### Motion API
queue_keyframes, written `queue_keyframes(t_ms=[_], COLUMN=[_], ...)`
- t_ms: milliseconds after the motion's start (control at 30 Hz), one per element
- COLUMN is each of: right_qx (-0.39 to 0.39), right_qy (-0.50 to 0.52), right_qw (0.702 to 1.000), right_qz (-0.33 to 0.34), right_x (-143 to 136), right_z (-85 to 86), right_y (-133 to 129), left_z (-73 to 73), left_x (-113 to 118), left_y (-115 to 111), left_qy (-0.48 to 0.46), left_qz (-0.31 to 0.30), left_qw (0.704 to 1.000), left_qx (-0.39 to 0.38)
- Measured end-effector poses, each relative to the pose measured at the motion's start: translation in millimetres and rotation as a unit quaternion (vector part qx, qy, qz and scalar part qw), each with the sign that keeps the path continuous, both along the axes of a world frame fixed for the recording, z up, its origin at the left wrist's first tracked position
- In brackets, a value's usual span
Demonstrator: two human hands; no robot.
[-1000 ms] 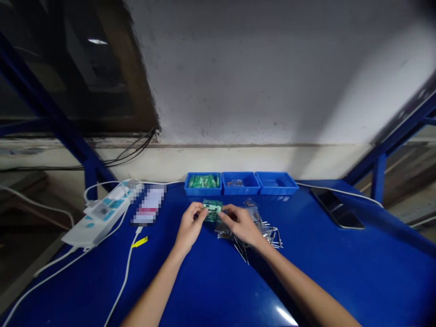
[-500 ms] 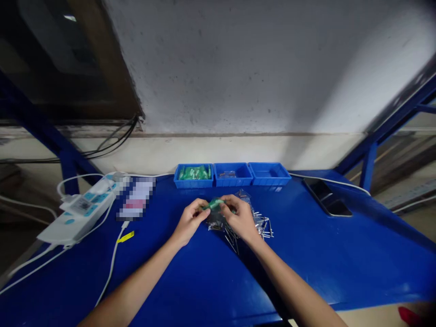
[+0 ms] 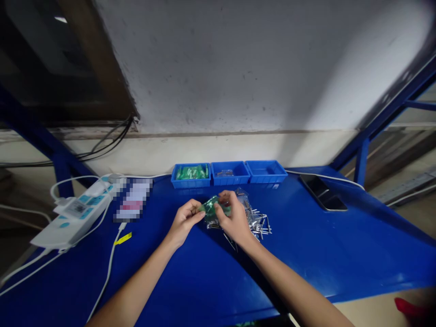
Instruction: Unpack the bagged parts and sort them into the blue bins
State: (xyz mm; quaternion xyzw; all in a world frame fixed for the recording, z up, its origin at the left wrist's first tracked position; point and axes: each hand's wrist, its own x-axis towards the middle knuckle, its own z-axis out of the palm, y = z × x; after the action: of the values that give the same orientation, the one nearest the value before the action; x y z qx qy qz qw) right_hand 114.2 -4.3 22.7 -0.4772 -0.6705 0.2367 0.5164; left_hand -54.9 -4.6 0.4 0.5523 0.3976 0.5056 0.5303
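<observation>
- Green plastic packet [image 3: 211, 201], held over the blue tabletop [image 3: 200, 277], beside loose metal rods [image 3: 261, 223].
- Left hand [image 3: 185, 221]: grip pinched on the packet's left edge.
- Right hand [image 3: 237, 221]: grip closed on its right side.
- Three blue bins [image 3: 230, 181] in a row behind.

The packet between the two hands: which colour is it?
The packet is green and shiny; the head view shows it best.
</observation>
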Motion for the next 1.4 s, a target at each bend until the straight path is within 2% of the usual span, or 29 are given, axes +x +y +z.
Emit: queue_keyframes(t_ms=[67, 100, 233, 300, 400, 500, 567, 667, 733, 800, 900, 1000, 1067, 1133, 1200, 1300, 1400], right_qx=[-0.011, -0.033, -0.129, -0.129, -0.087, -0.029, 0.013, 0.088, 0.134, 0.16, 0.141, 0.055, -0.034, -0.122, -0.171, -0.149, -0.075], right_qy=[-0.027, -0.023, 0.097, 0.133, 0.14, 0.131, 0.096, 0.019, -0.015, -0.042, -0.085, -0.081, -0.023, 0.061, 0.13, 0.152, 0.106], right_qw=[0.999, 0.999, 0.985, 0.98, 0.985, 0.989, 0.993, 0.992, 0.985, 0.98, 0.983, 0.993, 0.996, 0.983, 0.967, 0.971, 0.989], right_qz=[-0.037, -0.032, 0.054, 0.067, 0.056, 0.056, 0.064, 0.086, 0.105, 0.106, 0.08, 0.062, 0.085, 0.123, 0.138, 0.106, 0.064], right_x=[1.5, 2.3, 2.2, 0.1, -3.1, -4.2, -4.0, -4.3, -5.5, -6.9, -7.9, -7.0, -6.2, -6.0, -6.5, -7.2, -6.2], right_z=[1.4, 2.7, 6.6, 5.5, 1.9, 0.6, 1.2, 1.2, -0.6, -2.9, -4.2, -0.1, 4.0, 6.9, 7.3, 4.1, 1.6], right_y=[0.9, 1.2, 0.3, -1.2, -3.7, -6.5, -8.3, -10.3, -11.1, -11.9, -12.8, -12.7, -11.8, -10.2, -8.4, -6.4, -7.0], left_z=[0.7, 1.7, 9.4, 13.3, 17.1, 17.3, 15.0, 8.6, 4.7, 2.9, 4.4, 8.1, 10.0, 11.2, 12.3, 14.6, 16.1], left_x=[2.0, 3.3, 8.2, 9.6, 9.8, 8.5, 7.4, 5.9, 5.1, 4.5, 4.2, 4.4, 5.1, 6.5, 8.5, 10.9, 10.6], left_y=[-3.6, -6.0, -16.6, -20.5, -23.1, -21.9, -19.3, -14.0, -10.7, -8.6, -8.0, -10.1, -12.9, -16.4, -19.8, -23.2, -22.4], left_qy=[0.044, 0.078, 0.21, 0.245, 0.271, 0.254, 0.2, 0.067, 0.002, -0.013, 0.008, 0.058, 0.129, 0.204, 0.256, 0.281, 0.233], left_qz=[0.033, 0.047, 0.067, 0.073, 0.068, 0.031, 0.019, 0.039, 0.065, 0.086, 0.125, 0.18, 0.187, 0.168, 0.14, 0.118, 0.118], left_qw=[0.997, 0.992, 0.939, 0.92, 0.916, 0.938, 0.965, 0.996, 0.997, 0.995, 0.992, 0.98, 0.962, 0.936, 0.917, 0.915, 0.946], left_qx=[0.048, 0.085, 0.263, 0.299, 0.288, 0.235, 0.168, 0.036, -0.031, -0.053, -0.025, 0.06, 0.151, 0.231, 0.271, 0.264, 0.193])
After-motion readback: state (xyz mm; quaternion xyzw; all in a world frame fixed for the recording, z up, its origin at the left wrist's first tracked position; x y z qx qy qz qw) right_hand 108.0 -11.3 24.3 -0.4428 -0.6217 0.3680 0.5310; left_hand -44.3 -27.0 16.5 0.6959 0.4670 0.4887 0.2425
